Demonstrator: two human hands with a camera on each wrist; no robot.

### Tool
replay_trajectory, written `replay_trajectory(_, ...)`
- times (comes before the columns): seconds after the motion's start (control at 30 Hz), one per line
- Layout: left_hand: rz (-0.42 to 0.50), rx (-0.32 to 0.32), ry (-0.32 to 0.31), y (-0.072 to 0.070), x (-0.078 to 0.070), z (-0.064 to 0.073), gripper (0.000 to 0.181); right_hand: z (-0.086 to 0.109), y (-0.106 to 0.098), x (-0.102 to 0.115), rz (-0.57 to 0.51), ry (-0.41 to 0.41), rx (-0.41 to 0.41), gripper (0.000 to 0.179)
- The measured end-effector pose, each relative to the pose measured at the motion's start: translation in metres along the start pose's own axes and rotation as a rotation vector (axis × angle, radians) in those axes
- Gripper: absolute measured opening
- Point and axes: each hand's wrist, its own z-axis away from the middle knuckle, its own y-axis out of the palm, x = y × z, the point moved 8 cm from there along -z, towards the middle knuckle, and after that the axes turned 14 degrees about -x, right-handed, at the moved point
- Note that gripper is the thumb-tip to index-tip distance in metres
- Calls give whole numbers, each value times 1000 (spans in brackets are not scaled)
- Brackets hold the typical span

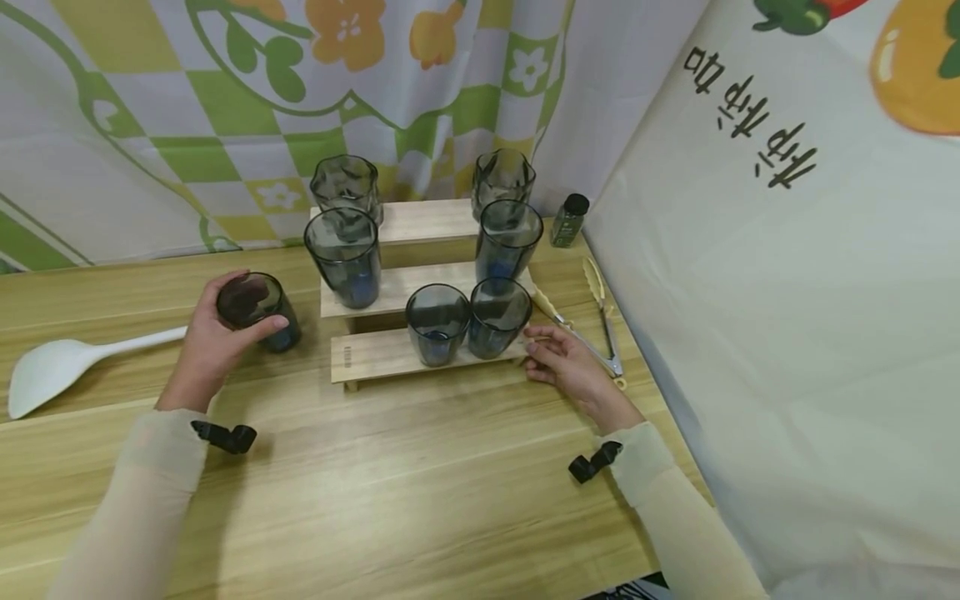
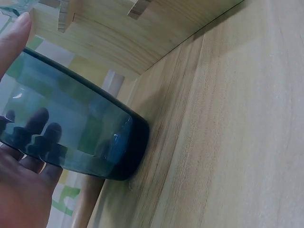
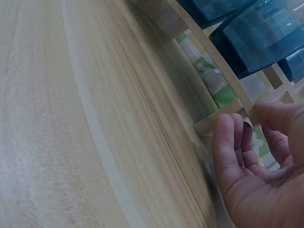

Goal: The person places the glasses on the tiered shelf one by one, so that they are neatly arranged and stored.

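My left hand (image 1: pixel 210 346) grips a dark blue-grey glass tumbler (image 1: pixel 287 315) to the left of a three-step wooden rack (image 1: pixel 372 354). Thumb and fingers wrap opposite sides of the tumbler, which leans, its thick base close over the tabletop in the left wrist view. At the right end of the rack's lowest step, my right hand (image 1: pixel 567 368) pinches the board's corner between thumb and fingers. Two tumblers, a left one (image 1: pixel 435 329) and a right one (image 1: pixel 497 325), stand side by side on that step, near this hand.
Taller glasses stand at both ends of the middle step (image 1: pixel 423 285) and wavy ones on the top step (image 1: pixel 427 221). A white spatula (image 1: pixel 56 375) lies far left. Right of the rack are tongs (image 1: pixel 609 329) and a black-capped jar (image 1: pixel 569 223), beside a white side wall (image 1: pixel 720 292).
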Motion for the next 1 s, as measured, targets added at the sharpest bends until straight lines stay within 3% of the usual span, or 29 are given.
replay_trajectory(0.23,-173,-11,31,1,-5,8,84,-1,2,-1,16,11,13,42)
replay_trajectory(0.43,-236,41,87,13,-26,23,86,0,1,-1,28,9,4,41)
replay_trajectory(0.57,-183,70,135,20,-48,36,82,0,1,-1,33,-1,10,41)
replay_trajectory(0.8,20,150,249,40,-86,60,82,0,2,2,8,-4,5,40)
replay_trajectory(1.0,120,214,279,69,-97,72,87,-1,-1,0,-2,1,3,40)
